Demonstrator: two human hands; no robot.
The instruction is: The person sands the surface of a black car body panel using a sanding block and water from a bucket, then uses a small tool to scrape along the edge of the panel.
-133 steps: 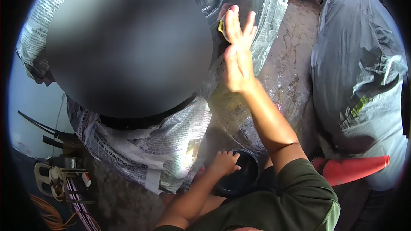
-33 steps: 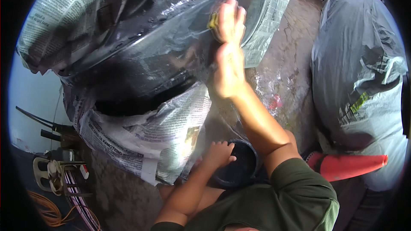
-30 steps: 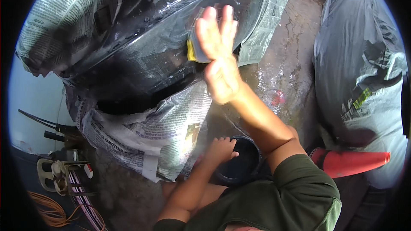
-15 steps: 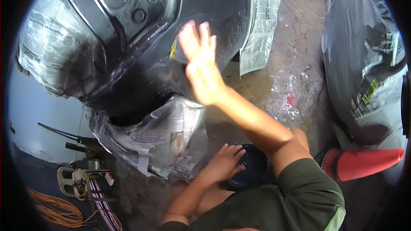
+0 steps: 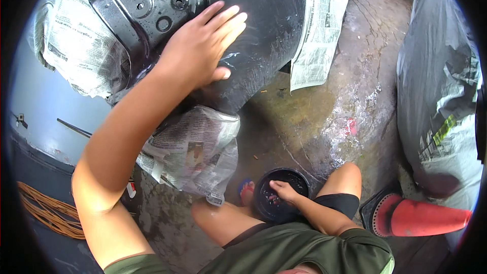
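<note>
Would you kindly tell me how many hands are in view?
2: the left hand lies over the dark panel, and the right hand is at the black bucket. No others show.
</note>
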